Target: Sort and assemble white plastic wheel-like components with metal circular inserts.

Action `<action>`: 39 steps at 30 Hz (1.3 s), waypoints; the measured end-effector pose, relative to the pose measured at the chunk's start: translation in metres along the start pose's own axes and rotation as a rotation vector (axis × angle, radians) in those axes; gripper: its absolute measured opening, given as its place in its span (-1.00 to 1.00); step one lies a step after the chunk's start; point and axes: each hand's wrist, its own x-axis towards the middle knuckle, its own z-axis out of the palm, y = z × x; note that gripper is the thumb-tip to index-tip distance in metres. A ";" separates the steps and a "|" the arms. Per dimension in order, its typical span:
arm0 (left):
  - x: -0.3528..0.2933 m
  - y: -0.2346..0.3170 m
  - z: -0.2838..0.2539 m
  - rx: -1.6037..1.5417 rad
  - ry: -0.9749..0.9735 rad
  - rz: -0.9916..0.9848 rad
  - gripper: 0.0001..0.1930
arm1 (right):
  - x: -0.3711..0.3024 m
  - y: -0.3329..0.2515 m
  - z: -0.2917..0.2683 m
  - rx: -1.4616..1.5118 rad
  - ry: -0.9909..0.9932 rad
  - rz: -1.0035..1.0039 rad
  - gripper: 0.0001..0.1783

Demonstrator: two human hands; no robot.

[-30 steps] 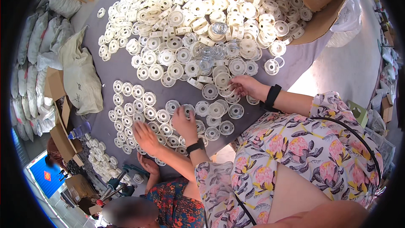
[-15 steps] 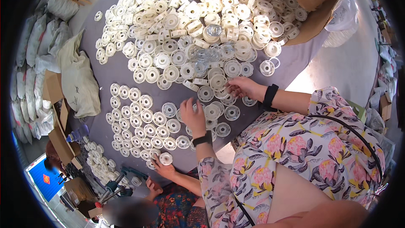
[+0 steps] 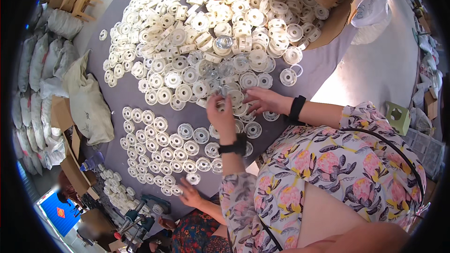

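My left hand (image 3: 221, 115) is at the near edge of a heap of white plastic wheel-shaped parts (image 3: 183, 93), just below a cluster of clear plastic discs (image 3: 226, 69). Its fingers are bent and somewhat blurred, with a gap between the tips. Close beside it on the right, my right hand (image 3: 269, 101) has its fingers stretched and spread over a white wheel part (image 3: 236, 97). I see nothing gripped in either hand. Below my hands lie more wheel parts (image 3: 253, 130), some with a clear disc on top (image 3: 201, 135).
Rows of wheel parts (image 3: 162, 139) cover the left of the grey cloth-covered table (image 3: 178, 118). A co-worker's hand (image 3: 190, 193) lies beside them at the near edge. An open cardboard box (image 3: 335, 28) stands at the far right; a white sack (image 3: 89, 103) leans at the left.
My left hand has moved up and right, toward the clear discs. My right hand has shifted slightly left and spread its fingers. The co-worker's hand has drawn back from a wheel part.
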 end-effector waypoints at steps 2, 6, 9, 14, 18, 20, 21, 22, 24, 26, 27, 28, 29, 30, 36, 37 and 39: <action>-0.028 0.020 0.000 -0.071 -0.127 -0.017 -0.82 | 0.005 -0.001 0.011 0.040 -0.034 0.002 -0.65; -0.066 0.009 -0.003 0.047 -0.044 0.180 -0.81 | 0.019 0.008 0.021 -0.169 -0.122 0.012 -0.62; -0.085 0.014 -0.016 0.139 -0.075 0.215 -0.82 | 0.017 0.012 0.017 -0.749 -0.020 -0.032 -0.67; -0.109 0.003 -0.033 -0.489 0.034 -0.247 -0.83 | 0.008 0.028 0.046 -1.379 -0.021 -0.782 -0.60; -0.109 -0.010 -0.047 -0.953 0.169 -0.545 -0.74 | 0.008 0.027 0.068 -1.580 -0.131 -0.893 -0.61; -0.108 -0.013 -0.066 -1.072 0.069 -0.639 -0.77 | 0.010 0.031 0.073 -1.643 -0.191 -0.960 -0.62; -0.108 -0.015 -0.071 -0.974 0.052 -0.666 -0.80 | 0.012 0.031 0.074 -1.676 -0.233 -0.999 -0.63; -0.106 -0.015 -0.072 -0.977 0.052 -0.667 -0.80 | 0.013 0.030 0.074 -1.708 -0.262 -1.041 -0.63; -0.106 -0.016 -0.073 -0.654 -0.005 -0.687 -0.80 | 0.014 0.035 0.072 -1.670 -0.267 -1.003 -0.64; -0.111 -0.007 -0.062 -0.645 0.065 -0.575 -0.79 | 0.019 0.039 0.068 -1.637 -0.267 -0.961 -0.64; -0.114 -0.004 -0.058 -0.629 0.137 -0.460 -0.78 | 0.023 0.042 0.068 -1.478 -0.243 -0.759 -0.65; -0.113 0.000 -0.057 -0.632 0.129 -0.462 -0.78 | 0.026 0.044 0.066 -1.311 -0.209 -0.563 -0.65; -0.112 0.006 -0.057 -0.340 0.062 -0.270 -0.77 | 0.033 0.050 0.056 -1.311 -0.199 -0.566 -0.65; -0.110 0.012 -0.057 -0.049 -0.003 -0.074 -0.76 | 0.044 0.058 0.041 -1.322 -0.238 -0.749 -0.66; -0.119 -0.025 -0.054 -0.954 -0.086 -0.754 -0.65 | 0.015 0.029 0.070 -1.614 -0.293 -0.857 -0.73; -0.122 -0.030 -0.057 -1.261 -0.156 -0.918 -0.60 | 0.015 0.028 0.068 -1.600 -0.408 -1.025 -0.75; -0.120 -0.052 -0.069 -1.434 -0.434 -0.879 -0.58 | 0.013 0.029 0.075 -1.549 -0.412 -1.016 -0.75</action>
